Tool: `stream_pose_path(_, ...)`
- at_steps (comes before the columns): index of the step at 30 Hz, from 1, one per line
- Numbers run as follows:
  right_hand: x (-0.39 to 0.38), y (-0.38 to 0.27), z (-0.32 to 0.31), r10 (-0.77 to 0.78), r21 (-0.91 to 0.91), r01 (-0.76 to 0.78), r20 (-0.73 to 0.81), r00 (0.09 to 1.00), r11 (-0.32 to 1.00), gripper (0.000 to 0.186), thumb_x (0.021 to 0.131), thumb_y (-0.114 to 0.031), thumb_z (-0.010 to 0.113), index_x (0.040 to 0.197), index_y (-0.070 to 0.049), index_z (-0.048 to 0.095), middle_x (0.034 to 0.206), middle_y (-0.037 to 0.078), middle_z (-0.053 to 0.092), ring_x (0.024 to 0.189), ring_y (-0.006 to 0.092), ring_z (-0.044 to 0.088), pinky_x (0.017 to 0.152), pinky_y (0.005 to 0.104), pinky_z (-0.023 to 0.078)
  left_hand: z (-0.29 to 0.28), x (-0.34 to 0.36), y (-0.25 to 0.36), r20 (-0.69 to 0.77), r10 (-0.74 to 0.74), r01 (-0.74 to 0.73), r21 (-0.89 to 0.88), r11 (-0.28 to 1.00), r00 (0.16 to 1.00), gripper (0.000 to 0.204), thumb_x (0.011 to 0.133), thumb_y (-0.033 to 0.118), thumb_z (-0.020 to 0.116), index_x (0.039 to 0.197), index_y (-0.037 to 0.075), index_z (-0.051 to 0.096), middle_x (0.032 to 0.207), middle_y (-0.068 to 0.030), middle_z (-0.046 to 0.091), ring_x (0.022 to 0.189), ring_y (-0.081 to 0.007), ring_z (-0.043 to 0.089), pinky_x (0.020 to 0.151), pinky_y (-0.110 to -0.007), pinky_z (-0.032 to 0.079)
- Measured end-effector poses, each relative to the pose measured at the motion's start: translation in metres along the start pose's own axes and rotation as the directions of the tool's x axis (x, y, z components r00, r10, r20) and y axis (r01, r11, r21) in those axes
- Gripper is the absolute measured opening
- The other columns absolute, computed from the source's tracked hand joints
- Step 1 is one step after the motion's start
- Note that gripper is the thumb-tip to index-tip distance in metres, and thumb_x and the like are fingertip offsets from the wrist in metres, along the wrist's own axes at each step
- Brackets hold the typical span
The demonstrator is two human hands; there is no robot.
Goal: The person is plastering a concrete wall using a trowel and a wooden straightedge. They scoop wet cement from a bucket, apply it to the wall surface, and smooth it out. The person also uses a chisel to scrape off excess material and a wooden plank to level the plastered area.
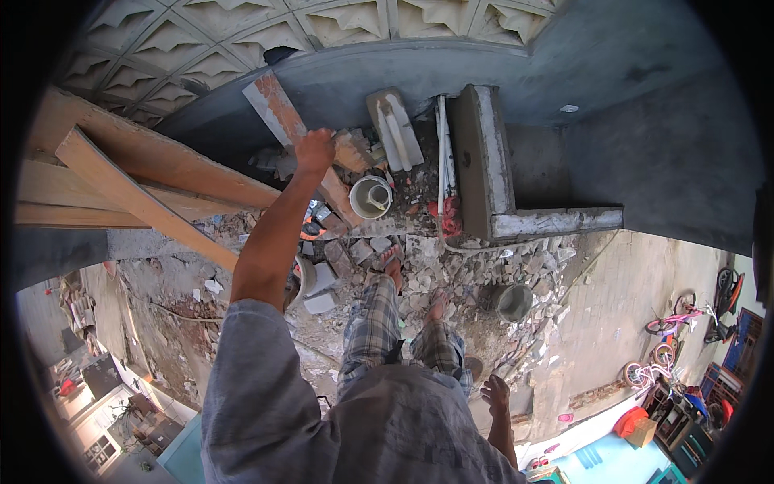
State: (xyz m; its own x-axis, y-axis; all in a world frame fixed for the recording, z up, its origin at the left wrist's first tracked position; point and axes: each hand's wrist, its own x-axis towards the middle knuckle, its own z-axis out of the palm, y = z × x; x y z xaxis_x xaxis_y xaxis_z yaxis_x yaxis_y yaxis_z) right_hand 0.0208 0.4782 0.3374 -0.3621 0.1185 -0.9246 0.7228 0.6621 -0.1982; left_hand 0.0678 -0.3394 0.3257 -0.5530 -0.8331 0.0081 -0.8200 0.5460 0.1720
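Observation:
My left hand [314,151] is closed in a fist at the edge of a long wooden board [278,105] smeared with grey mortar. The board slants up against the grey wall, its lower end down by the rubble. Just right of that hand stands a white bucket [360,208] with a smaller pale cup-like thing [377,196] inside. A rectangular plastering float [395,129] with a long pale handle leans on the wall beyond the bucket. Low at my right side hangs my right hand [496,394], fingers loosely apart, with nothing visible in it.
Broken masonry [451,262] covers the ground around my feet. Long planks [145,185] lean at the left. Right of the float are white pipes [443,153] and an L-shaped low wall [500,161]. A grey bucket [513,302] stands in rubble; small bicycles [673,323] are far right.

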Motion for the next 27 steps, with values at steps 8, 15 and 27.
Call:
stream_pose_path(8, -0.043, -0.026, 0.059, -0.011, 0.011, 0.011, 0.007, 1.0, 1.0, 0.053, 0.1, -0.044, 0.058, 0.14, -0.01, 0.053, 0.115, 0.011, 0.068, 0.093, 0.0236, 0.069, 0.074, 0.0365, 0.053, 0.076, 0.036, -0.034, -0.045, 0.178, -0.177, 0.037, 0.984, 0.983, 0.016, 0.088, 0.015, 0.058, 0.088, 0.007, 0.071, 0.084, -0.018, 0.072, 0.082, -0.0426, 0.071, 0.073, -0.053, 0.058)
stream_pose_path(15, -0.048, -0.045, 0.074, 0.002, -0.016, -0.002, 0.0, 1.0, 1.0, 0.054, 0.1, -0.043, 0.06, 0.141, -0.008, 0.052, 0.114, 0.011, 0.068, 0.092, 0.0235, 0.07, 0.073, 0.0356, 0.053, 0.112, 0.076, -0.061, 0.046, 0.167, -0.172, 0.136, 0.976, 0.985, 0.018, 0.087, 0.022, 0.063, 0.097, 0.009, 0.07, 0.097, -0.0169, 0.072, 0.092, -0.0386, 0.071, 0.077, -0.052, 0.057)
stream_pose_path(27, -0.06, -0.024, 0.079, 0.061, -0.08, -0.065, -0.058, 0.996, 0.995, 0.058, 0.101, -0.044, 0.056, 0.143, -0.006, 0.049, 0.118, 0.017, 0.066, 0.094, 0.0289, 0.07, 0.071, 0.0391, 0.054, 0.083, 0.112, -0.025, -0.236, -0.047, 0.02, -0.116, 0.993, 0.971, 0.036, 0.079, 0.016, 0.076, 0.113, 0.008, 0.068, 0.122, -0.0173, 0.063, 0.113, -0.0409, 0.062, 0.092, -0.051, 0.052)
